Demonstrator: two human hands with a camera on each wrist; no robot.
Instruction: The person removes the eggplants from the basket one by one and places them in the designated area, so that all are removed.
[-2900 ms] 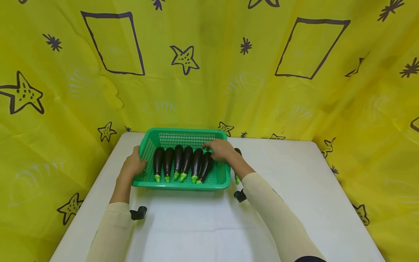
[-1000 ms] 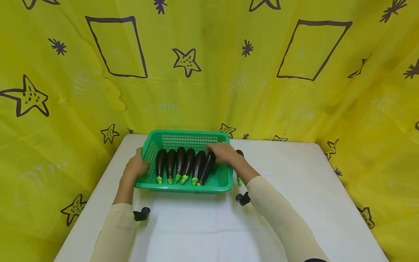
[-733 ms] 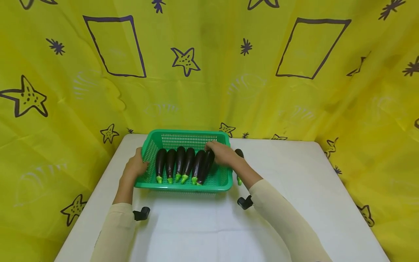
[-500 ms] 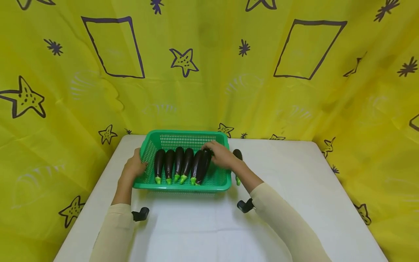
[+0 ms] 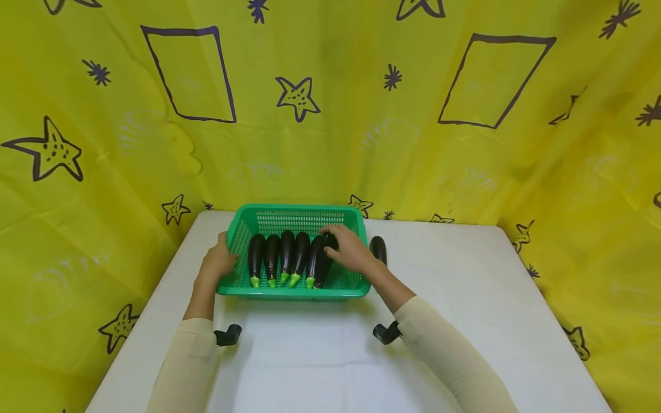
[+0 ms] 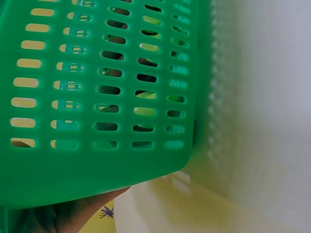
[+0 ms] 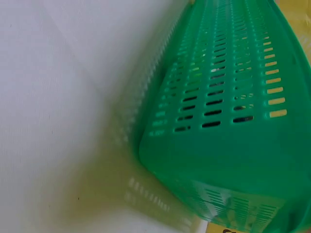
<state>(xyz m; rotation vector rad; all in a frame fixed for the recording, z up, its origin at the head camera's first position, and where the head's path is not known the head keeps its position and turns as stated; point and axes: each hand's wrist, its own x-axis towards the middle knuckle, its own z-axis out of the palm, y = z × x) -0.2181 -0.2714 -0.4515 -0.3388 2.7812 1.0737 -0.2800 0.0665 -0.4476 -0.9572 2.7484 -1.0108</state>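
My left hand (image 5: pixel 219 261) grips the left rim of a green plastic basket (image 5: pixel 289 291), thumb inside and fingers along the outer wall. Inside, several dark purple eggplants (image 5: pixel 255 258) with green stem ends lie side by side, stems toward the front. Over the rightmost eggplant (image 5: pixel 322 269) is my right hand (image 5: pixel 348 246), its thumb and fingers spread around the eggplant's far end. Another eggplant (image 5: pixel 378 248) lies on the table outside the basket's right wall, partly hidden by my right forearm. Both wrist views show mostly the slotted basket wall (image 6: pixel 97 165).
The basket stands near the back of a white-covered table (image 5: pixel 310 367). A yellow curtain (image 5: pixel 330 155) printed with stars and shells closes in the back and both sides. Black wrist mounts (image 5: pixel 229 335) stick out from both sleeves.
My right hand shifted the rightmost eggplant left against its neighbour, and its thumb has since spread away from the fingers. My left hand stays on the basket rim.
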